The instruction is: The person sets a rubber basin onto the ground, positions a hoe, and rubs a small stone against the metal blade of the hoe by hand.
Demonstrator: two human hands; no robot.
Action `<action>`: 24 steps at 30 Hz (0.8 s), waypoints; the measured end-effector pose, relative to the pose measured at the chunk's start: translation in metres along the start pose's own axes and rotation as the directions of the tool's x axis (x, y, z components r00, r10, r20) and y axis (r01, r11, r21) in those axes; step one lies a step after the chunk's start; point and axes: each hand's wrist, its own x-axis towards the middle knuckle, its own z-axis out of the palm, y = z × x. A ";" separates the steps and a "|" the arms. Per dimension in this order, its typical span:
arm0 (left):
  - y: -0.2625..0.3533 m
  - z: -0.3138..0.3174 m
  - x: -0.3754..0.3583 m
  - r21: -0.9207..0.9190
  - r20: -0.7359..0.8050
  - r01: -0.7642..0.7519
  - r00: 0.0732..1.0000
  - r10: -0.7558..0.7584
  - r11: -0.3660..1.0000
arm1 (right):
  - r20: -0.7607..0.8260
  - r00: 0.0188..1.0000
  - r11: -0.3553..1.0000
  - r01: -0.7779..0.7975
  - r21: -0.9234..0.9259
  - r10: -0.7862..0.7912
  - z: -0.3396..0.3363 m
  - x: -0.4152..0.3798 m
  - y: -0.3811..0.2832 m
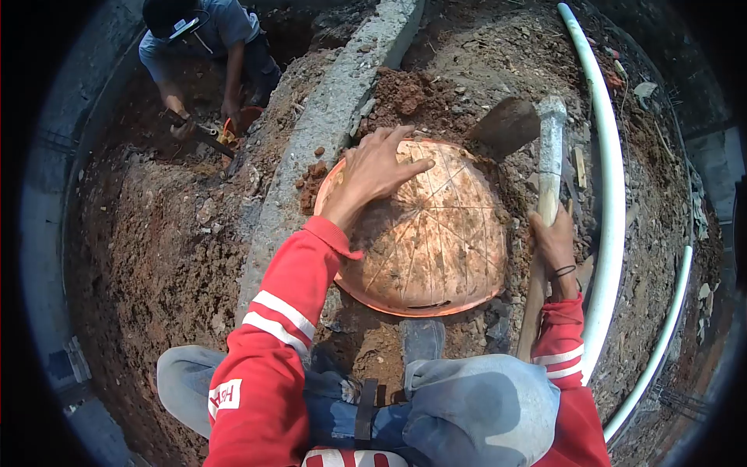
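My left hand (381, 171) is over the upper left part of a round orange basin (443, 241), its fingers spread and nothing in its grasp. The basin lies on the soil in front of my knees, its surface smeared with dirt. My right hand (554, 237) is wrapped round the wooden handle (534, 307) of a digging tool, to the right of the basin. The tool's metal socket (551, 132) points away from me, and its dark blade (507, 128) lies beyond the basin's far right edge.
A concrete beam (311, 156) runs diagonally left of the basin. Beyond it a co-worker (210, 47) bends over a pit, hands near a tool and an orange container (244, 121). Two pale pipes (609, 187) curve along the right. Loose soil (408, 93) is heaped behind the basin.
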 end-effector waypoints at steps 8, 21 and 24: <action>0.012 0.039 -0.016 0.427 0.101 0.028 0.992 -0.078 0.904 | 0.156 0.981 0.978 -0.084 -0.191 0.114 -0.021 -0.025 -0.004; 0.002 0.026 0.005 0.324 0.100 0.092 0.986 -0.130 0.942 | -0.001 0.961 0.945 -0.272 -0.183 0.276 -0.078 -0.164 0.036; -0.048 0.015 0.050 -0.031 0.029 0.295 0.955 -0.294 0.955 | -0.052 0.935 0.936 -0.350 0.024 0.351 -0.071 -0.160 0.006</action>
